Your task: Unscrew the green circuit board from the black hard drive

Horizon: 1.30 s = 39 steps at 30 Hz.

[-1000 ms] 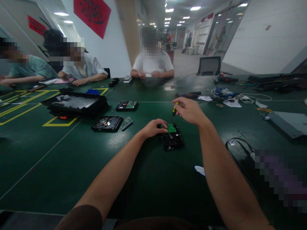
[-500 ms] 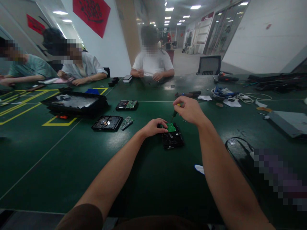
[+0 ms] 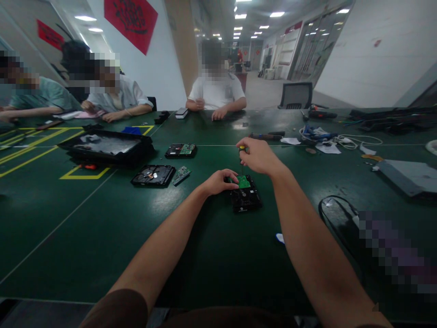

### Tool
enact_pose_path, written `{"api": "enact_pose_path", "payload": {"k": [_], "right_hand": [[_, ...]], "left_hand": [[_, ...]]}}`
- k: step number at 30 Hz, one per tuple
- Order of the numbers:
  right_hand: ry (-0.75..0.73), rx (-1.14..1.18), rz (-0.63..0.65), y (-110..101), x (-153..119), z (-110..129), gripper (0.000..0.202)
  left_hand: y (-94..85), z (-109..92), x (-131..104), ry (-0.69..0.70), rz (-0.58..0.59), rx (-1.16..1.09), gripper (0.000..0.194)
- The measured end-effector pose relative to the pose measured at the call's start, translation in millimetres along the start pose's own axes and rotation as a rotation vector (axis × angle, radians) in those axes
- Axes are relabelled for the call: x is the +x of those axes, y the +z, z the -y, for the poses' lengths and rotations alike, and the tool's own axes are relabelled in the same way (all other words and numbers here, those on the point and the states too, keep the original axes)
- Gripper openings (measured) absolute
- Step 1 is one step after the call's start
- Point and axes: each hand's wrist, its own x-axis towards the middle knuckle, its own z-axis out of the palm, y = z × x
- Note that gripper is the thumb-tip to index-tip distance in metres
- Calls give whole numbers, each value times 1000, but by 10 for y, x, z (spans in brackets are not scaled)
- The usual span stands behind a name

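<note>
Left hand (image 3: 220, 182) sits on the black rectangular hard drive (image 3: 246, 201), probably stopping it spinning (can't tell if pinched); right hand (image 3: 258, 156) clamps an upright yellow-and-black screwdriver (image 3: 242, 148).

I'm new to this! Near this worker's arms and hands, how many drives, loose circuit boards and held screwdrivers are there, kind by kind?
Drives: 3 (front drive, left drive, back drive)
Loose boards: 1 (the board by the left drive)
Held screwdrivers: 1 (the screwdriver in the right hand)
Total: 5
</note>
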Motion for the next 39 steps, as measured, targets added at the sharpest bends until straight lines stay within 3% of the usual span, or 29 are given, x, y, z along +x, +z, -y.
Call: {"api": "enact_pose_path", "payload": {"k": [8, 15, 28, 33, 39], "right_hand": [[-60, -221, -82, 15, 45, -2, 27], [-88, -314, -187, 47, -168, -116, 25], [-147, -71, -338, 349, -541, -320, 36], [-246, -39, -407, 435, -620, -439, 33], [-329, -47, -604, 581, -617, -671, 38]], "left_hand": [[1, 9, -2, -5, -10, -14, 23], [-1, 35, 4, 4, -4, -6, 23], [-10, 62, 10, 35, 4, -4, 20], [-5, 89, 14, 35, 2, 17, 20], [-4, 121, 18, 45, -3, 20, 21]]}}
